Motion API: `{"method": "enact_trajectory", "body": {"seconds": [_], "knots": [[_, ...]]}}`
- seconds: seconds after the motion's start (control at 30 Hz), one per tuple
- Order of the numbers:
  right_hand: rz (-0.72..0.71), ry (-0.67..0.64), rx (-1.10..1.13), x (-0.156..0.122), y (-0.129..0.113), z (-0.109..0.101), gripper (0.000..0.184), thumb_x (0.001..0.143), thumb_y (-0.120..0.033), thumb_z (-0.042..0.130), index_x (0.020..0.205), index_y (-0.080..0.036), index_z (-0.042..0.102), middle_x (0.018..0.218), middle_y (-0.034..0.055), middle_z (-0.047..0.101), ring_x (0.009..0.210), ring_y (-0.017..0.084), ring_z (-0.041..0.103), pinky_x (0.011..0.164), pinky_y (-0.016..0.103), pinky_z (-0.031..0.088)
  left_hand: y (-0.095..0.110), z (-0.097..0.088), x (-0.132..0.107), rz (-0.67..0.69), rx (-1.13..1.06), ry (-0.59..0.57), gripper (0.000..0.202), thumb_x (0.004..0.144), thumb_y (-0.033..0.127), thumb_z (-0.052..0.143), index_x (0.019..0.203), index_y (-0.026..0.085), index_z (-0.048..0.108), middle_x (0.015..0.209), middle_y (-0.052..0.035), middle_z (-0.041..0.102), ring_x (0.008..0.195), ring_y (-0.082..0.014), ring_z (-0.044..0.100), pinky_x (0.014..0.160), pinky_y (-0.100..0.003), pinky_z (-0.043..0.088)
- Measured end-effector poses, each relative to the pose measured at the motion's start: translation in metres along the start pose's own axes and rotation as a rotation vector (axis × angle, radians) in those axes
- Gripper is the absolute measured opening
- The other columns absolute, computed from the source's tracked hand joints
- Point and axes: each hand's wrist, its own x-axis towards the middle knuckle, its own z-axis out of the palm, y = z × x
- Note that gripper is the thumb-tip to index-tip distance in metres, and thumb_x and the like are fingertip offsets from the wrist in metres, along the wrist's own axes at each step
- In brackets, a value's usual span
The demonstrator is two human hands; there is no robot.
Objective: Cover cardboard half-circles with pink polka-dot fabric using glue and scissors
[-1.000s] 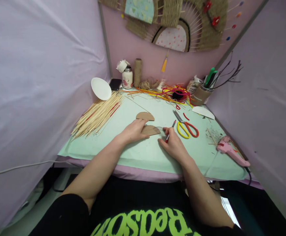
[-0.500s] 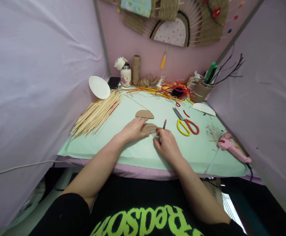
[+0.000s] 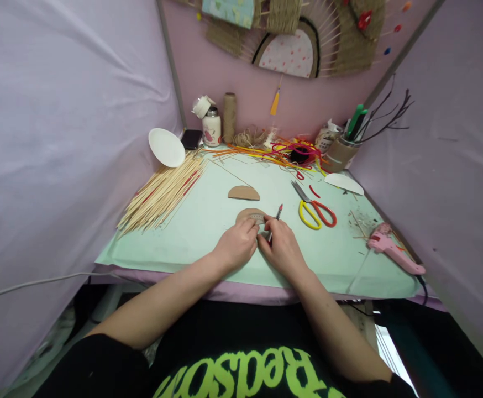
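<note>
A clear protractor (image 3: pixel 258 218) lies over a brown cardboard half-disc (image 3: pixel 245 213) near the front of the table. My left hand (image 3: pixel 237 243) is closed, its fingertips pinching the protractor's near edge; the exact grip is partly hidden. Just beside it, my right hand (image 3: pixel 281 243) holds a pen (image 3: pixel 280 211) with a red end pointing up and away. The right fingertips also touch the protractor's right side. A second cardboard half-disc (image 3: pixel 243 193) lies flat a little farther back, touched by neither hand.
To the right are scissors (image 3: pixel 313 204) with yellow and red handles and a pink glue gun (image 3: pixel 394 251). Thin wooden sticks (image 3: pixel 162 193) are heaped at left beneath a white oval disc (image 3: pixel 167 147). Coloured cords (image 3: pixel 297 152), a bottle (image 3: pixel 212 128) and a pen holder (image 3: pixel 341 153) line the back.
My left hand has drawn back toward me from the left of the cardboard, its fingers curling to the protractor's near edge. The right hand has barely moved; its pen leans more to the right.
</note>
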Motion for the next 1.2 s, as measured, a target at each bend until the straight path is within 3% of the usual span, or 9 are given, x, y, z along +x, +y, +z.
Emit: {"method": "enact_trajectory", "body": {"seconds": [0.47, 1.2], "knots": [[-0.012, 0.007, -0.045, 0.0022, -0.0016, 0.0016, 0.010, 0.082, -0.016, 0.048, 0.086, -0.023, 0.043, 0.097, 0.0121, 0.063, 0.094, 0.028, 0.055, 0.085, 0.042, 0.045, -0.0022, 0.0018, 0.0003, -0.007, 0.068, 0.024, 0.029, 0.088, 0.016, 0.045, 0.111, 0.009, 0.063, 0.122, -0.0173, 0.063, 0.118, -0.0269, 0.058, 0.103, -0.040, 0.050], [-0.010, 0.052, -0.045, 0.0021, -0.0013, 0.0048, 0.007, 0.083, -0.018, 0.049, 0.086, -0.021, 0.045, 0.091, 0.0098, 0.061, 0.087, 0.025, 0.051, 0.081, 0.039, 0.044, -0.0056, 0.0052, 0.0021, -0.046, 0.029, 0.051, 0.033, 0.086, 0.016, 0.051, 0.117, 0.010, 0.062, 0.124, -0.0174, 0.062, 0.118, -0.0283, 0.058, 0.103, -0.046, 0.050]]}}
